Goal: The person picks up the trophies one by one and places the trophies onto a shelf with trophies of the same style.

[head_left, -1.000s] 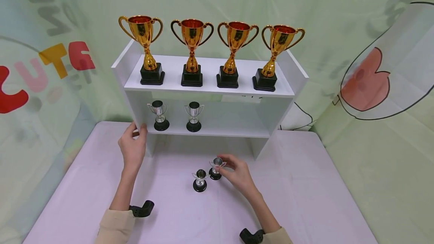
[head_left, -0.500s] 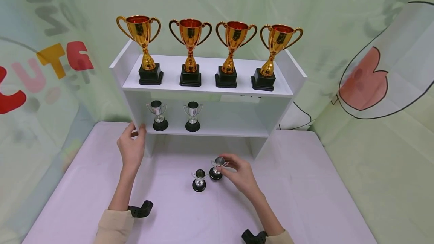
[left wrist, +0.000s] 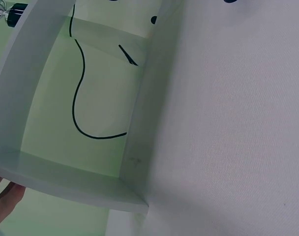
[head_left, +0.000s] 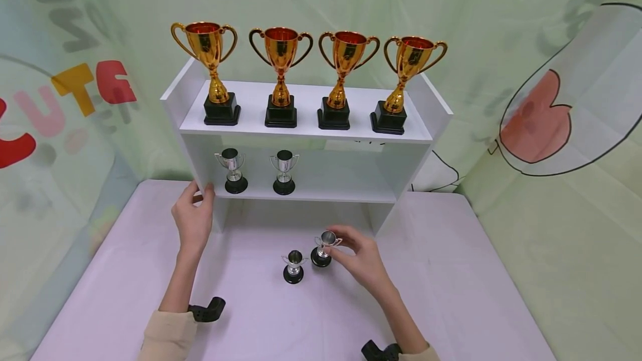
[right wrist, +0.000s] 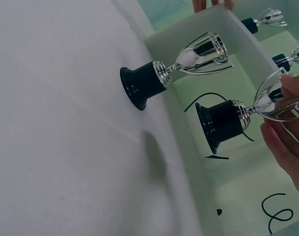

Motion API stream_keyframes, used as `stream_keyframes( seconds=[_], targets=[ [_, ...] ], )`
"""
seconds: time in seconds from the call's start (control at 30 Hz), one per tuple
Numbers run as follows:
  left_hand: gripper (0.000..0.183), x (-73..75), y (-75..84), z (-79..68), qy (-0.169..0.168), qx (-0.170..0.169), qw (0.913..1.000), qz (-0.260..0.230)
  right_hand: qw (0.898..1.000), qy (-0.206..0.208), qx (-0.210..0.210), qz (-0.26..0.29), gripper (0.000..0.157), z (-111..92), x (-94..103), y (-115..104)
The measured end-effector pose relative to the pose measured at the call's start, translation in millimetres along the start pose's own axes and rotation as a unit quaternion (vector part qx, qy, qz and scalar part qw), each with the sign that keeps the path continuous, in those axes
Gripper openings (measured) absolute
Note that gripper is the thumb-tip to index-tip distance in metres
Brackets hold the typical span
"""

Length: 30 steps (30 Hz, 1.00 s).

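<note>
My right hand (head_left: 363, 258) pinches a small silver trophy cup (head_left: 327, 238) by its cup between thumb and fingers, in front of the shelf. In the right wrist view its black base (right wrist: 221, 125) looks a little off the tabletop, with a shadow apart from it. Left of it a second small silver trophy (head_left: 293, 263) stands upright on the table. My left hand (head_left: 193, 219) grips the left side panel of the white shelf unit (head_left: 306, 200) near the middle board. In the left wrist view only some fingertips (left wrist: 9, 201) show at the panel's edge.
Two silver trophies (head_left: 283, 170) stand on the left part of the middle board. Several gold trophies (head_left: 337, 79) line the top board. A light cloth covers the table (head_left: 451, 272); printed pale green curtains (head_left: 551, 227) hang around it, and a thin black cable (head_left: 446, 166) lies behind the shelf.
My right hand and the pinched trophy have shifted slightly to the right, widening the gap to the other small trophy. The left hand keeps its grip on the panel.
</note>
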<state>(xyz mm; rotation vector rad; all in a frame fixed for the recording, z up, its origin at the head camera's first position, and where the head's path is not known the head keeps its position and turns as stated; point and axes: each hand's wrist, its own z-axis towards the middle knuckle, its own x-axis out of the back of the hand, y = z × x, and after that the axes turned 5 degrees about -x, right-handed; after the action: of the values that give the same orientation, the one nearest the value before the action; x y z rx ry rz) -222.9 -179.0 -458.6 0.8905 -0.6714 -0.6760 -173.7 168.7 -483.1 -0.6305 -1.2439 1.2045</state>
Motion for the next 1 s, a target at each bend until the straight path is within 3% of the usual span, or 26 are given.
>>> stream_keyframes(
  seconds=[0.37,1.0],
  targets=[
    [0.029,0.7,0.3,-0.7,0.002,-0.004,1.0,0.007,0.999,0.009,0.032,-0.021,0.04,-3.9,9.5,-16.2],
    [0.031,-0.3,-1.6,-0.3,-0.003,-0.006,1.0,-0.002,0.996,0.02,0.085,0.02,0.041,1.4,19.4,-34.6]
  ],
)
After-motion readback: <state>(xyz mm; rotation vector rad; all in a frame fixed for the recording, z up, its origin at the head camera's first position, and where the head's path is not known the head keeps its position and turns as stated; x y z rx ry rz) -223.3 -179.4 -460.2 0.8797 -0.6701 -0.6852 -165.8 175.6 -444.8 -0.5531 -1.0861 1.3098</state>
